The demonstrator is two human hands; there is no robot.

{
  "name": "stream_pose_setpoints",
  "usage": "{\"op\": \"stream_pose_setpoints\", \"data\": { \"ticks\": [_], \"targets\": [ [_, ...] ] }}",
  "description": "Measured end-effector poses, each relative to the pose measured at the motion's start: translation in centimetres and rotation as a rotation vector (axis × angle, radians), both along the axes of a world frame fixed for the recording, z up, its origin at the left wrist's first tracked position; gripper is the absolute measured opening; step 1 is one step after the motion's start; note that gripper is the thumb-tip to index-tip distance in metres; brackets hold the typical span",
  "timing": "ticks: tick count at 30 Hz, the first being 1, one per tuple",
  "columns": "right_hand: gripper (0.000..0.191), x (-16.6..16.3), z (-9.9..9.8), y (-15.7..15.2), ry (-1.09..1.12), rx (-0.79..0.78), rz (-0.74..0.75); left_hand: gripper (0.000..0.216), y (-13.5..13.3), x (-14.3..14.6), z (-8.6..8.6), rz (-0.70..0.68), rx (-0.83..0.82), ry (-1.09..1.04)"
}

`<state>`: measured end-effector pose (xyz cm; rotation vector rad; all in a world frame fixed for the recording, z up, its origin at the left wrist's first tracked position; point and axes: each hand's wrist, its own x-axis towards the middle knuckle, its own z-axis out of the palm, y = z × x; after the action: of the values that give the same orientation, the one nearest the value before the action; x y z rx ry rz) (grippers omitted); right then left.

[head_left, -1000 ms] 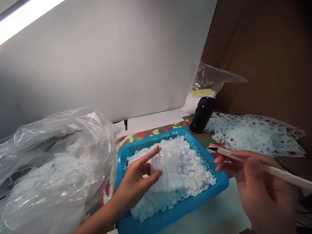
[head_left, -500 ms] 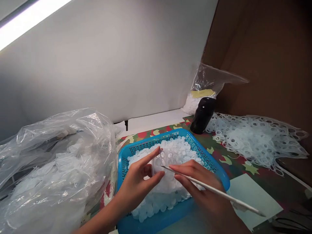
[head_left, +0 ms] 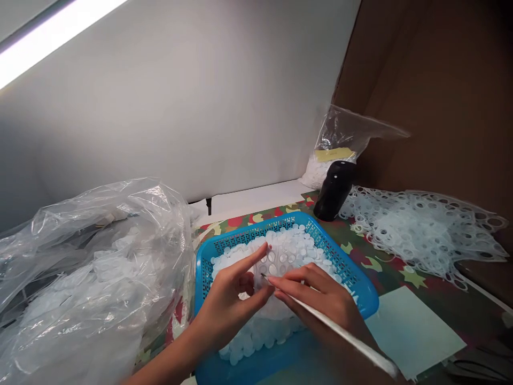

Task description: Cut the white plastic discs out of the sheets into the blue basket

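A blue plastic basket point(head_left: 352, 280) in front of me is heaped with several small white translucent discs point(head_left: 294, 243). Over it, my left hand point(head_left: 230, 302) pinches a clear sheet of discs point(head_left: 276, 262) between thumb and forefinger. My right hand point(head_left: 323, 299) grips a thin white stick point(head_left: 344, 337) like a pen. Its pointed tip touches the sheet beside my left thumb.
A big crumpled clear plastic bag point(head_left: 88, 267) of white parts lies at the left. A black bottle point(head_left: 334, 190) and a small clear bag point(head_left: 340, 147) stand behind the basket. Punched-out white webbing point(head_left: 425, 227) is piled at the right, below a brown cardboard wall point(head_left: 441, 96). A pale green sheet point(head_left: 412, 329) lies at the front right.
My right hand swung in from the right with the stick and set its tip on the sheet. My left hand stayed holding the sheet over the basket.
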<state>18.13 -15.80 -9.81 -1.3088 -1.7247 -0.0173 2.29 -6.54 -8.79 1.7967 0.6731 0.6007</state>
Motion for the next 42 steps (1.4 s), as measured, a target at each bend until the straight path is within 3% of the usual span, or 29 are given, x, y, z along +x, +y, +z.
{"op": "stream_pose_setpoints", "data": {
  "ticks": [7, 16, 22, 30, 33, 37, 39, 42],
  "targets": [
    [0.024, 0.2, -0.2, 0.1, -0.264, 0.061, 0.039, 0.063, -0.5, 0.1, -0.3, -0.033, -0.059, -0.040],
    [0.026, 1.0, -0.5, -0.4, -0.339, 0.096, 0.061, 0.059, -0.8, 0.0, -0.5, -0.031, -0.019, 0.011],
    [0.029, 1.7, 0.1, -0.9, -0.227, 0.101, 0.033, 0.060, -1.2, 0.0, -0.3, -0.042, 0.049, 0.028],
    [0.031, 1.4, 0.0, -1.0, 0.006, 0.218, -0.157, 0.063, -1.4, 0.1, 0.0, -0.056, 0.089, 0.010],
    [0.032, 1.4, -0.2, -1.0, 0.003, 0.174, -0.180, 0.064, -1.4, 0.0, -0.1, -0.054, 0.091, 0.023],
    [0.030, 3.1, -0.3, -1.3, 0.047, 0.238, -0.418, 0.067, -1.4, -0.2, -0.3, -0.047, 0.081, 0.062],
    [0.028, 4.2, -0.2, -1.5, 0.174, 0.184, -0.487, 0.068, -1.4, -0.2, -0.4, -0.043, 0.060, 0.062],
    [0.026, 5.1, 0.2, -1.8, 0.228, -0.030, -0.400, 0.068, -1.4, -0.2, -0.3, -0.037, 0.030, 0.029]
  ]
}}
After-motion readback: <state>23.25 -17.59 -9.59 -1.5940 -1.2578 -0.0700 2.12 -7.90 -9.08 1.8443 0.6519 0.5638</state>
